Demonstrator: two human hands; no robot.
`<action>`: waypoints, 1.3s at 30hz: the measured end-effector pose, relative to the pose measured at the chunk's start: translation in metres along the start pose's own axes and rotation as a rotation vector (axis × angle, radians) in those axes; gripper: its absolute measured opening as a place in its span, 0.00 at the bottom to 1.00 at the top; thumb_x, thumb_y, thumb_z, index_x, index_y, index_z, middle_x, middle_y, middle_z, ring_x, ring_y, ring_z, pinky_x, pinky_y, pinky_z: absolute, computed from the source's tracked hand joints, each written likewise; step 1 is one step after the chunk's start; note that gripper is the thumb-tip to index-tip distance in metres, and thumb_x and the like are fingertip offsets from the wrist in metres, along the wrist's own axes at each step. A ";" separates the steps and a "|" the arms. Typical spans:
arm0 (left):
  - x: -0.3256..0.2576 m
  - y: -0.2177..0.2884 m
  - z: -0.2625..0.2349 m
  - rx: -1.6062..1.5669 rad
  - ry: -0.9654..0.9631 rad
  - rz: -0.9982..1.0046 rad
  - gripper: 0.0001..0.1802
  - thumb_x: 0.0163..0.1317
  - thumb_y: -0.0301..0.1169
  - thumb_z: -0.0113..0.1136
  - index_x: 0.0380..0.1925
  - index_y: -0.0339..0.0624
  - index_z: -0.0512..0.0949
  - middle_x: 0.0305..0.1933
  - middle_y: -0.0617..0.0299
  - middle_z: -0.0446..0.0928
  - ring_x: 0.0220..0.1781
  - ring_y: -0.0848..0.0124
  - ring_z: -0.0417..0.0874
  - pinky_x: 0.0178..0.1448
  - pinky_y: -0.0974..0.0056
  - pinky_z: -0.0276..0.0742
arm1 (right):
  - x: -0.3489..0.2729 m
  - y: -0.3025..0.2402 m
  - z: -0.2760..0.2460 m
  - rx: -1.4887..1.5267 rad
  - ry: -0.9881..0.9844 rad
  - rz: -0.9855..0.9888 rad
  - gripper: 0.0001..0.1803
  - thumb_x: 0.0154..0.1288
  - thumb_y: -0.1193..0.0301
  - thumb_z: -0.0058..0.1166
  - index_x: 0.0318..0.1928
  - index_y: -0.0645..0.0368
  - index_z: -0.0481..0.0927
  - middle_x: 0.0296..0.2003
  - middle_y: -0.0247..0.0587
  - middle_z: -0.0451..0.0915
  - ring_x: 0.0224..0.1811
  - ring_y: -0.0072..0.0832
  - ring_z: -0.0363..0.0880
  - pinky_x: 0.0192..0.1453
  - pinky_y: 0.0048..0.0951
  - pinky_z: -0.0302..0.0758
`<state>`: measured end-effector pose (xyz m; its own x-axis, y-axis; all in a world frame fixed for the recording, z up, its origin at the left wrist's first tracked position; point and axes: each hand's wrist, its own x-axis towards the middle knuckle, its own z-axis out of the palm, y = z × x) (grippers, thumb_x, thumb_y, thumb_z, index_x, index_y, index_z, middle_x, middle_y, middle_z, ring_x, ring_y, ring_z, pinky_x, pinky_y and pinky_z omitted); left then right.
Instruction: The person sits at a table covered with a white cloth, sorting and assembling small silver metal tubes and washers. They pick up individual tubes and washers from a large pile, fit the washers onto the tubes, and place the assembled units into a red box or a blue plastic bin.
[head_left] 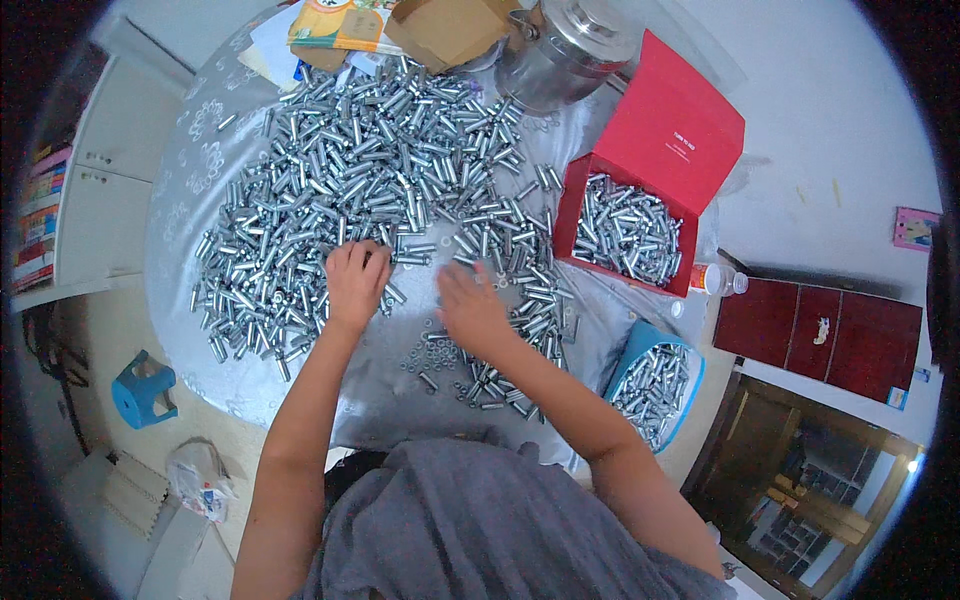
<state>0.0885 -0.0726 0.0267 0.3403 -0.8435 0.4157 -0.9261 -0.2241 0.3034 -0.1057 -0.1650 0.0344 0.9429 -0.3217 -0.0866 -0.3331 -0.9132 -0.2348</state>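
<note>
A large heap of silvery metal expansion bolts (345, 140) covers much of the table. At its near edge, my left hand (357, 278) has its fingers curled down among the bolts; what they grip is hidden. To its right, my right hand (472, 308) is blurred by motion, its fingers stretched out and apart over a thinner band of bolts (535, 290). I see nothing held in it. Small washers or nuts (436, 352) lie loose on the cloth between my forearms.
An open red box (570, 215) of bolts stands right, with a blue bag (630, 350) of bolts nearer me. A metal kettle (560, 60), cardboard tray (450, 35) and yellow packet (340, 25) sit at the back. A blue stool (145, 390) stands on the left floor.
</note>
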 end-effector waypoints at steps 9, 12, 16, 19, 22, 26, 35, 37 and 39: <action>-0.001 -0.002 0.003 -0.042 -0.205 0.195 0.22 0.47 0.30 0.60 0.46 0.53 0.76 0.45 0.66 0.72 0.45 0.63 0.70 0.47 0.58 0.67 | 0.035 -0.016 0.020 0.124 0.105 -0.048 0.33 0.59 0.54 0.49 0.59 0.62 0.65 0.61 0.39 0.63 0.69 0.34 0.50 0.70 0.48 0.44; 0.000 -0.001 0.006 -0.004 -0.205 0.208 0.23 0.46 0.30 0.60 0.47 0.54 0.75 0.46 0.67 0.72 0.46 0.62 0.70 0.49 0.58 0.66 | 0.028 -0.014 0.021 0.092 0.092 -0.047 0.32 0.59 0.54 0.49 0.59 0.60 0.66 0.62 0.39 0.63 0.68 0.33 0.52 0.70 0.48 0.43; 0.002 0.002 0.002 0.010 -0.183 0.200 0.20 0.46 0.29 0.58 0.43 0.51 0.77 0.46 0.67 0.72 0.47 0.62 0.70 0.51 0.59 0.67 | -0.020 0.002 0.003 0.089 -0.050 -0.064 0.29 0.61 0.56 0.48 0.59 0.58 0.67 0.60 0.39 0.65 0.66 0.31 0.58 0.70 0.49 0.43; 0.001 0.001 0.002 -0.013 -0.161 0.213 0.20 0.47 0.28 0.58 0.43 0.52 0.77 0.45 0.67 0.72 0.47 0.62 0.70 0.50 0.59 0.66 | -0.043 0.011 -0.031 0.082 -0.346 0.035 0.28 0.61 0.57 0.48 0.58 0.58 0.67 0.59 0.39 0.66 0.63 0.32 0.62 0.70 0.48 0.45; 0.002 0.003 0.001 -0.012 -0.154 0.201 0.20 0.48 0.28 0.58 0.44 0.52 0.77 0.46 0.67 0.72 0.48 0.62 0.69 0.51 0.58 0.66 | -0.057 0.020 -0.031 0.127 -0.275 0.120 0.27 0.61 0.59 0.49 0.58 0.60 0.67 0.60 0.43 0.65 0.63 0.35 0.62 0.69 0.45 0.47; -0.006 0.009 0.003 -0.018 -0.211 0.112 0.21 0.48 0.29 0.58 0.46 0.51 0.76 0.49 0.65 0.71 0.52 0.61 0.67 0.53 0.56 0.65 | -0.048 0.026 -0.006 0.302 0.116 0.188 0.28 0.61 0.63 0.50 0.59 0.62 0.64 0.60 0.48 0.65 0.61 0.43 0.64 0.66 0.45 0.53; -0.031 0.070 0.022 -0.458 -0.355 0.124 0.21 0.54 0.31 0.53 0.49 0.37 0.71 0.53 0.53 0.71 0.56 0.54 0.69 0.61 0.50 0.62 | -0.066 0.012 0.004 0.320 -0.099 0.098 0.32 0.63 0.59 0.45 0.61 0.68 0.59 0.64 0.55 0.56 0.67 0.47 0.54 0.69 0.44 0.51; -0.035 0.082 0.037 -0.524 -0.474 0.160 0.24 0.59 0.37 0.51 0.54 0.36 0.67 0.59 0.49 0.66 0.58 0.53 0.67 0.64 0.51 0.60 | -0.075 0.021 0.001 0.411 -0.153 0.081 0.29 0.62 0.62 0.46 0.58 0.69 0.62 0.62 0.56 0.60 0.65 0.47 0.57 0.67 0.43 0.54; -0.031 0.089 0.042 -0.468 -0.485 0.190 0.27 0.60 0.40 0.50 0.57 0.36 0.65 0.64 0.50 0.61 0.61 0.53 0.65 0.66 0.51 0.56 | -0.069 0.025 -0.026 0.591 -0.258 0.187 0.23 0.61 0.67 0.47 0.53 0.70 0.68 0.57 0.57 0.66 0.62 0.48 0.62 0.65 0.42 0.58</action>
<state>-0.0118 -0.0867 0.0047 -0.0323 -0.9943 0.1019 -0.7576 0.0909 0.6464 -0.1793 -0.1722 0.0594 0.8624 -0.3241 -0.3888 -0.5060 -0.5338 -0.6775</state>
